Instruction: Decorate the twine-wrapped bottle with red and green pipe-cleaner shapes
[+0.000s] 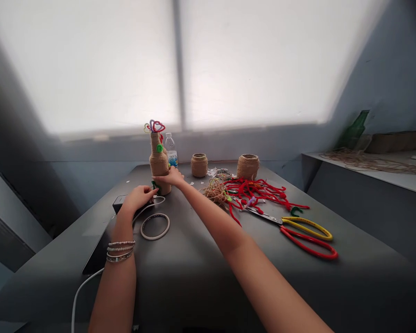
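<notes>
A bottle wrapped in twine (158, 163) stands upright at the back left of the table. Pipe-cleaner hearts in red, purple and yellow-green poke out of its mouth, and a bright green round piece sits on its neck. My right hand (172, 176) is wrapped round the bottle's lower part from the right, thumb across the front. Low on the bottle's left side, the fingertips of my left hand (140, 198) are closed on a small dark green pipe cleaner (154, 185), its end pressed against the twine. Part of the bottle's base is behind my hands.
A roll of tape (155, 226), a dark tablet-like device (99, 249) and a white cable (76, 296) lie near my left arm. Rightward are red pipe cleaners (260, 188), loose twine (215, 190), scissors (298, 229) and two twine-wrapped jars (199, 165). A plastic bottle (172, 155) stands behind.
</notes>
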The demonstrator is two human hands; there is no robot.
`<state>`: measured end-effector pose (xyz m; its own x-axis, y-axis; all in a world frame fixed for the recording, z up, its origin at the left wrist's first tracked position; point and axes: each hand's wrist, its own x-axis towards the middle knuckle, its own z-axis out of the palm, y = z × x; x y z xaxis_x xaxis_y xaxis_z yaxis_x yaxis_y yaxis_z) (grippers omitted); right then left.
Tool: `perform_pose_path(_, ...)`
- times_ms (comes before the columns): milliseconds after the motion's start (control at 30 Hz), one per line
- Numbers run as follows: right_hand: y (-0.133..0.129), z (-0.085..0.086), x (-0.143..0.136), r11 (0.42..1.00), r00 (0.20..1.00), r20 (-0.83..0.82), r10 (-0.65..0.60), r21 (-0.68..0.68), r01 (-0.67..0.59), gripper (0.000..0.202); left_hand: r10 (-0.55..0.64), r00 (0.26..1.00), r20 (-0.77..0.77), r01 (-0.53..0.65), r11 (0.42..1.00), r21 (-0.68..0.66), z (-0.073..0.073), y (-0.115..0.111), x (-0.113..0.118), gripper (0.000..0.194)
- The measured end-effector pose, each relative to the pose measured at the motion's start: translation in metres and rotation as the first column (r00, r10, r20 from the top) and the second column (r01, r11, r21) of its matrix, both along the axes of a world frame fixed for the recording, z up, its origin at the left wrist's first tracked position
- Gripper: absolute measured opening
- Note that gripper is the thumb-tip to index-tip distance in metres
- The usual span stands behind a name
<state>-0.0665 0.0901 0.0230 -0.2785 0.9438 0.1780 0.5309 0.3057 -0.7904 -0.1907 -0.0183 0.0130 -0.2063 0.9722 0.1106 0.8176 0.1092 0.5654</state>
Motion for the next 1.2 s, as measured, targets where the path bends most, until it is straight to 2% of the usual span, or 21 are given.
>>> perform_pose_path(67,0.013,0.002,0.007,0.985,0.955,-0.251,0.157,-0.025,-0.168,0.093,0.102,0.992,-0.069,-0.097,0.992,0.074,0.003,-0.001,0.004,0.039)
perform_pose_path(133,0.023,0.003,0.012,0.946,0.858,-0.429,0.282,-0.024,-0.323,0.097,0.159,0.985,-0.071,-0.148,0.98,0.136,0.006,-0.003,0.009,0.033)
perform_pose_path(167,0.027,0.003,0.013,0.929,0.828,-0.463,0.317,-0.022,-0.368,0.097,0.166,0.984,-0.059,-0.156,0.976,0.15,0.007,-0.003,0.011,0.031)
perform_pose_path(233,0.032,0.003,0.014,0.92,0.821,-0.454,0.346,-0.008,-0.392,0.092,0.171,0.984,-0.052,-0.161,0.975,0.155,0.007,-0.004,0.013,0.028)
perform_pose_path(400,0.031,0.005,0.015,0.951,0.907,-0.286,0.308,0.119,-0.285,0.089,0.161,0.987,-0.024,-0.153,0.969,0.192,0.003,-0.001,0.013,0.028)
perform_pose_path(533,0.019,0.013,0.026,0.962,0.978,-0.106,0.182,0.225,-0.155,0.084,0.133,0.991,0.007,-0.13,0.961,0.243,0.0,0.001,0.012,0.034)
perform_pose_path(633,0.005,0.02,0.045,0.956,0.996,0.019,0.085,0.281,-0.087,0.078,0.101,0.995,0.01,-0.101,0.964,0.247,0.001,0.001,0.011,0.035)
perform_pose_path(800,-0.022,0.026,0.078,0.935,0.989,0.144,-0.04,0.355,-0.014,0.07,-0.015,0.997,-0.072,0.031,0.97,0.239,0.01,-0.01,0.016,0.038)
perform_pose_path(933,-0.038,0.03,0.083,0.928,0.964,0.247,-0.098,0.373,-0.001,0.065,-0.066,0.986,-0.155,0.091,0.983,0.162,0.022,-0.021,0.021,0.04)
perform_pose_path(1067,-0.04,0.027,0.076,0.928,0.953,0.279,-0.115,0.372,0.003,0.064,-0.175,0.974,-0.146,0.183,0.982,0.042,0.031,-0.029,0.032,0.04)
perform_pose_path(1133,-0.037,0.023,0.073,0.932,0.963,0.248,-0.109,0.362,0.013,0.064,-0.257,0.962,-0.089,0.247,0.962,-0.113,0.034,-0.035,0.042,0.037)
perform_pose_path(1200,-0.033,0.019,0.072,0.944,0.978,0.191,-0.084,0.329,0.017,0.067,-0.326,0.944,-0.042,0.29,0.886,-0.361,0.036,-0.044,0.055,0.033)
